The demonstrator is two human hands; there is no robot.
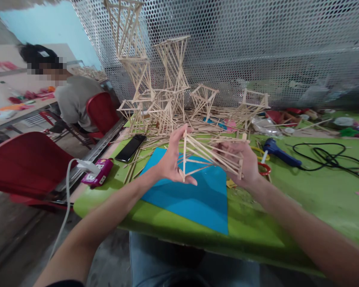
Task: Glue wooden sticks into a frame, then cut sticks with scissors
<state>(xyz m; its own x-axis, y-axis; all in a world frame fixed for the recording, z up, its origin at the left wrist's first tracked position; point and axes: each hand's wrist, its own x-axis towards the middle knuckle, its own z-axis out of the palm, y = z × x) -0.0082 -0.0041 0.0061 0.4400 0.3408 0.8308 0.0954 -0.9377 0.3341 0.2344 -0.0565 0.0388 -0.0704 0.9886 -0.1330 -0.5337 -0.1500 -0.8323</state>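
Your left hand (pixel 169 161) spans one end of the stick frame (pixel 208 151), its digits spread to the upper and lower corners, while your right hand (pixel 249 163) grips the other end, with some fingers hidden behind the sticks. So both hands hold it, raised over the blue sheet (pixel 191 199) on the green table (pixel 326 207).

Watch your pressure: the sticks look thin, and squeezing those corners too hard could snap one or pop a joint. If your hands turn against each other, the slanting sticks could take the twist and pull loose at the ends. Lifting it forward carelessly might knock the stick towers (pixel 173 63) behind; swinging right could catch the glue gun (pixel 283 155) or its black cord (pixel 329 161).

The frame lies on its side: its long axis runs left to right, roughly level, one end toward each palm, with sticks slanting between.
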